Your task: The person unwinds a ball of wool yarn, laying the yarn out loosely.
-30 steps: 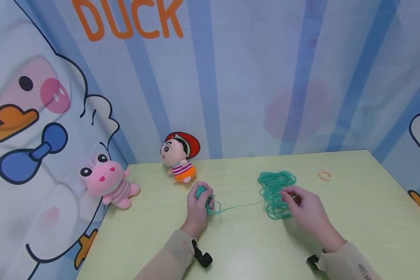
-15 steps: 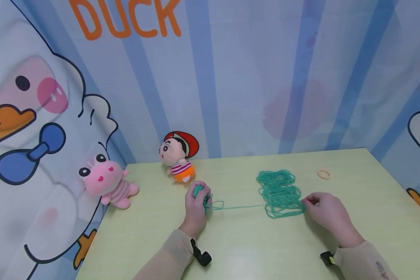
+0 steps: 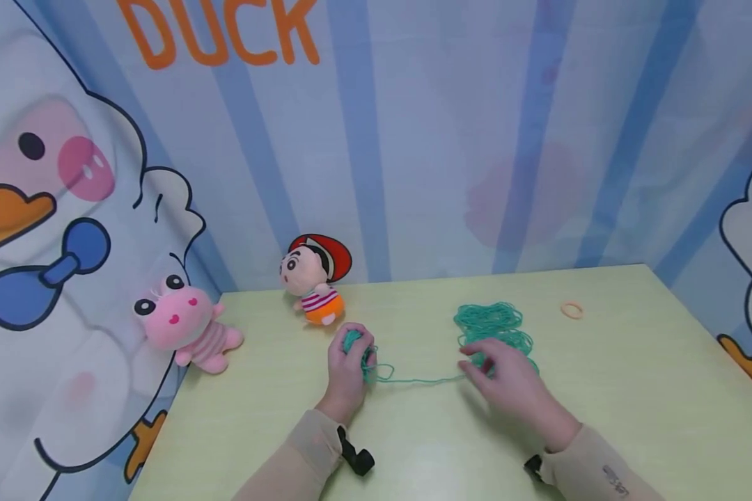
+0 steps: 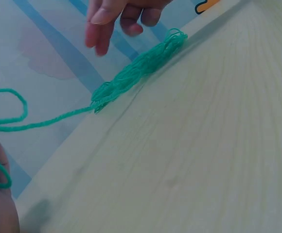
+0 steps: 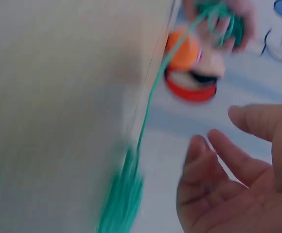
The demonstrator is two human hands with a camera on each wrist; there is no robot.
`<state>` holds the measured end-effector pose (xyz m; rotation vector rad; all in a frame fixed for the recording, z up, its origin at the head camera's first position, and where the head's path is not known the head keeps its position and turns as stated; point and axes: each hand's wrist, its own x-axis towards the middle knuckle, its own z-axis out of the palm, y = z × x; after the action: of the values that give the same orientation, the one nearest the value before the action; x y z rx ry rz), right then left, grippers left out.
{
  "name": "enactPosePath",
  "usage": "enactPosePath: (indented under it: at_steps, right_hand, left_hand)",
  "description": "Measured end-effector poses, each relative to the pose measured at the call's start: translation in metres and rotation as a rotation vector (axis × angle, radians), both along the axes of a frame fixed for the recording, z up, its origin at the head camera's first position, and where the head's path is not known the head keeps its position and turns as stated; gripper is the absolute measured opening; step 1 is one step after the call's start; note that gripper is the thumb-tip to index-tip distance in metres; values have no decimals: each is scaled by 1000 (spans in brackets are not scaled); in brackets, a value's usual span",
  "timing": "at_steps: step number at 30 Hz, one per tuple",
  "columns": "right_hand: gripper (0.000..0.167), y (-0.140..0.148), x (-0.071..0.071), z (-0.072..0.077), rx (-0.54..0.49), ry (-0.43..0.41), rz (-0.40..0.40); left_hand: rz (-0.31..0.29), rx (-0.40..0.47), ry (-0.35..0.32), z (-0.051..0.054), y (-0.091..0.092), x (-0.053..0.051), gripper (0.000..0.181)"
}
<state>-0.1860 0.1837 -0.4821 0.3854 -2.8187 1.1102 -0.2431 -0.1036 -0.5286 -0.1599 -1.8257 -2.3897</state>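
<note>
In the head view my left hand [image 3: 345,379] grips a small wound ball of green yarn [image 3: 351,339], fingers curled round it. A small loop hangs out beside the ball. From there a single strand [image 3: 423,381] runs right, towards a loose, looped pile of green yarn [image 3: 489,318] on the table. My right hand [image 3: 519,383] hovers over the pile's near part and hides some of it. Its thumb and fingers stand apart in the right wrist view, with nothing between them. The left wrist view shows the pile [image 4: 136,70] from the side, below the right fingers.
A doll with a red cap [image 3: 316,282] stands behind the left hand. Farther left is a pink plush toy [image 3: 191,327]. An orange ring-shaped band [image 3: 572,310] lies right of the pile. A printed curtain [image 3: 426,139] hangs along the table's back edge.
My right hand first drew right to the pile's right edge, then came back left above it, thumb and fingers parting. My left hand stays nearly still with the ball. The view has shifted slightly.
</note>
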Motion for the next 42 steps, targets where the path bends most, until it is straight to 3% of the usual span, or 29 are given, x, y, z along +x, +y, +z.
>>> enactPosePath:
  at_steps: [5, 8, 13, 19, 24, 29, 32, 35, 42]
  right_hand:
    - [46, -62, -2, -4, -55, -200, 202]
    - [38, -83, -5, -7, -16, -200, 243]
    - [15, -89, -7, -7, 18, -144, 203]
    - [15, -69, -5, 4, -56, -138, 114]
    - [17, -45, -5, 12, -137, -49, 17]
    - [18, -18, -7, 14, -210, 58, -69]
    - [19, -2, -7, 16, -223, 82, -115]
    - [22, 16, -5, 15, -205, 87, -155]
    - [36, 57, -1, 6, -115, -20, -237]
  left_hand:
    - [-18, 10, -10, -1, 2, 0, 2]
    - [-9, 8, -14, -1, 4, 1, 4]
    - [0, 8, -1, -1, 7, 0, 7]
    - [1, 4, -11, -1, 5, -1, 4]
    - [-20, -13, -12, -1, 3, -1, 8]
    - [-81, 16, -26, -2, 0, -1, 9]
    - [-98, 24, -21, -3, -1, -2, 8]
    - [-97, 29, -11, -3, -2, -2, 7]
    - [-53, 27, -5, -2, -4, -1, 5]
